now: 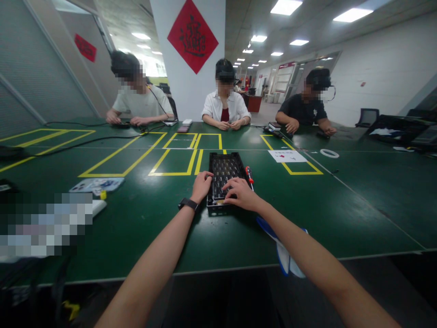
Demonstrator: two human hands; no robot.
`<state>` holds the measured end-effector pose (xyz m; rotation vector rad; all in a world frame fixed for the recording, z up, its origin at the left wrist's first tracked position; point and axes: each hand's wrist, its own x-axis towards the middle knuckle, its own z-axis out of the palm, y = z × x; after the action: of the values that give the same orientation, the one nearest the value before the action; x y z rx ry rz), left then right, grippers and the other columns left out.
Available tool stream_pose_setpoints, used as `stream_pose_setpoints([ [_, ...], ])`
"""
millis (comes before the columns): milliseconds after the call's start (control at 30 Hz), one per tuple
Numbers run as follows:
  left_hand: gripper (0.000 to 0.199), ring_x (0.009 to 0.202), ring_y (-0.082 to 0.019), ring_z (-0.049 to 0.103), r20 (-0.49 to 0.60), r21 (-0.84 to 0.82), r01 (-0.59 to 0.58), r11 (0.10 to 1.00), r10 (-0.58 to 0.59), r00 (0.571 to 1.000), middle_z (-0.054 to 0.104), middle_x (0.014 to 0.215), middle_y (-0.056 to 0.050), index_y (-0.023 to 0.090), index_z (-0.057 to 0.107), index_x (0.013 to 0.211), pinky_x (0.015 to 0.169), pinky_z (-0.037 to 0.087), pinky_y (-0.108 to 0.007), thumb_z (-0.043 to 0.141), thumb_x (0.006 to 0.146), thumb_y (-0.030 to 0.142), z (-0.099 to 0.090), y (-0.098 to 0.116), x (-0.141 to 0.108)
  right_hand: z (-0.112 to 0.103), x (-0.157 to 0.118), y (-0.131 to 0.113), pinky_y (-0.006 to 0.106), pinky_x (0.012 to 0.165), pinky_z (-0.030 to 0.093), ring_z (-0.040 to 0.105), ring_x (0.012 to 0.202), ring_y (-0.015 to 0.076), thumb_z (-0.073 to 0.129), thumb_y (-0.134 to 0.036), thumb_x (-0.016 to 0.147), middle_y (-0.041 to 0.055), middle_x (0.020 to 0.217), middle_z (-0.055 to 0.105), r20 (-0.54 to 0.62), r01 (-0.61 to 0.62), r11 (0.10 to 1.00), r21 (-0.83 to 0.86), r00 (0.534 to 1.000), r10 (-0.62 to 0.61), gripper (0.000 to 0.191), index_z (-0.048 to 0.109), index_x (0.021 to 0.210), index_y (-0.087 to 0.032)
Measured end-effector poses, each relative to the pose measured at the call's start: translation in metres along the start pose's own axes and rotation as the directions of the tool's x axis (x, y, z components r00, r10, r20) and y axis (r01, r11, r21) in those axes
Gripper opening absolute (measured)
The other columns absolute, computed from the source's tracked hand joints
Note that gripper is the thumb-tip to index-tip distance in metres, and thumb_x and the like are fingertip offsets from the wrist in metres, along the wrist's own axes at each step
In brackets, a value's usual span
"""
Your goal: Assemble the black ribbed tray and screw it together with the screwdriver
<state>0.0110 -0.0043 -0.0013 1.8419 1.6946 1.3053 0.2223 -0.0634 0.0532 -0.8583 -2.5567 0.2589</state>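
Observation:
In front of me lies a black rectangular case, its long side pointing away from me. Rows of small dark and metallic-looking parts fill it; their kind is too small to tell. My left hand grips the case's left edge, a dark watch band on its wrist. Over the near right part of the case is my right hand, fingers bent and apart, tips down among the parts near a tan patch. Whether the fingertips touch a small piece cannot be seen. Against the right side lies a red-handled screwdriver.
White-and-blue gloves lie at the front edge below my right forearm. A phone lies left. A paper sheet and a tape roll are at right. Cables cross the green table; three people sit opposite.

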Motion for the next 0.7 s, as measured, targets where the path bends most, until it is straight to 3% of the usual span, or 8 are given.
stream_pose_setpoints([
  [433, 0.022, 0.097, -0.020, 0.055, -0.006, -0.019, -0.015, 1.000, 0.015, 1.000, 0.062, 0.097, -0.006, 0.018, 0.063, 0.086, 0.091, 0.042, -0.034, 0.042, 0.078, 0.020, 0.0001, -0.0018, 0.0001, -0.0010, 0.0007, -0.0009, 0.044, 0.095, 0.035, 0.044, 0.113, 0.0237, 0.067, -0.042, 0.075, 0.0054, 0.115, 0.062, -0.043, 0.005, 0.999, 0.036, 0.999, -0.004, 0.022, 0.072, 0.074, -0.021],
  [700, 0.022, 0.097, -0.019, 0.055, 0.008, -0.005, 0.017, 1.000, -0.017, 1.000, 0.062, 0.099, -0.005, 0.019, 0.063, 0.088, 0.092, 0.042, -0.033, 0.043, 0.079, 0.020, -0.0010, -0.0002, -0.0009, -0.0003, 0.0027, 0.0001, 0.043, 0.096, 0.038, 0.045, 0.112, 0.0228, 0.063, -0.038, 0.079, 0.0069, 0.109, 0.064, -0.016, 0.087, 0.996, 0.011, 0.996, -0.087, 0.022, 0.073, 0.074, -0.019],
])
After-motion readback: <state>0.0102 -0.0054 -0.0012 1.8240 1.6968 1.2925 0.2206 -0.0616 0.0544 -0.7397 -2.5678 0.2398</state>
